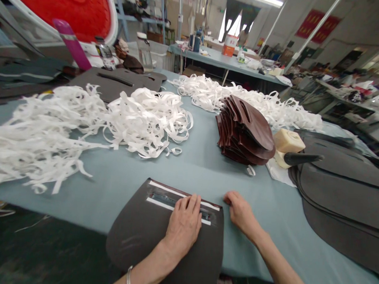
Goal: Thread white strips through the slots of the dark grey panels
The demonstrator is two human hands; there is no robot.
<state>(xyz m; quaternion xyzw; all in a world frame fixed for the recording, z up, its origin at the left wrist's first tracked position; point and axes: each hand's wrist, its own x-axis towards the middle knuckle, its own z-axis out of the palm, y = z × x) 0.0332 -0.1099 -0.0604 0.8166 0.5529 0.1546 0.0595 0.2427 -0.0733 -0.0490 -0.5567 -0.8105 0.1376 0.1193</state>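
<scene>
A dark grey bag panel [132, 235] with a rounded end lies at the table's front edge. White tape strips [161, 204] run above and below a long slot near its straight far edge, where a thin brown border shows. My left hand [186, 221] rests on the panel, fingers lying flat over the slot and covering part of the strips. Just off the panel's far right corner is my right hand [239, 211], its fingers curled together; whatever they may hold is hidden. Beyond it stands a stack of dark brown leather pieces [245, 127].
Tangled white tape heaps [149, 119] lie at left and along the back [207, 90]. More grey panels [344, 186] are piled at right, beside a cream block [289, 141] and a black handle-like object [302, 158]. A magenta bottle [72, 45] stands back left.
</scene>
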